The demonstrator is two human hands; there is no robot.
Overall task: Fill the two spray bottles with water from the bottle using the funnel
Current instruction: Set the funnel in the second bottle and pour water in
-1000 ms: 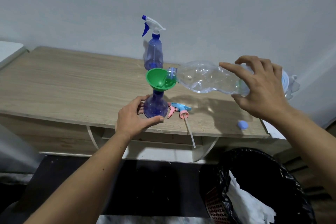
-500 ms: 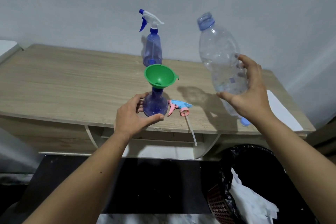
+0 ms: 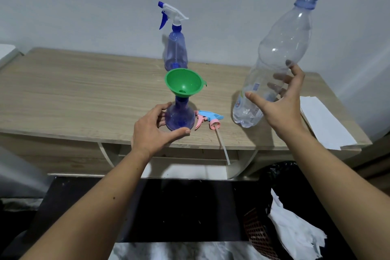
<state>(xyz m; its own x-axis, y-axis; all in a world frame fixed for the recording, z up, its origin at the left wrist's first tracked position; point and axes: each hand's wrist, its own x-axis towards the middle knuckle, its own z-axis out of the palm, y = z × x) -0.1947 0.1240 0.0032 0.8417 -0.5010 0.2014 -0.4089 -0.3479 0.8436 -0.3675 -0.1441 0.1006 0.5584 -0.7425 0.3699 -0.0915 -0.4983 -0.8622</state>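
Note:
A green funnel (image 3: pixel 183 82) sits in the neck of an open blue spray bottle (image 3: pixel 179 116) near the front edge of the wooden table (image 3: pixel 84 91). My left hand (image 3: pixel 154 131) grips this bottle's base. My right hand (image 3: pixel 280 107) holds a clear, nearly empty water bottle (image 3: pixel 278 57), uncapped and upright, its base close to the tabletop at the right. A second blue spray bottle (image 3: pixel 175 48), with its white and blue trigger head on, stands behind the funnel. A pink and blue trigger head (image 3: pixel 209 120) with its dip tube lies beside the open bottle.
A white sheet of paper (image 3: pixel 325 122) lies on the table's right end. Below it stands a bin with a black liner (image 3: pixel 280 213) holding crumpled white paper. The wall rises just behind the table.
My right hand has swung the water bottle from lying tipped over the funnel to upright, then lowered it toward the table at the right. My left hand has stayed on the spray bottle.

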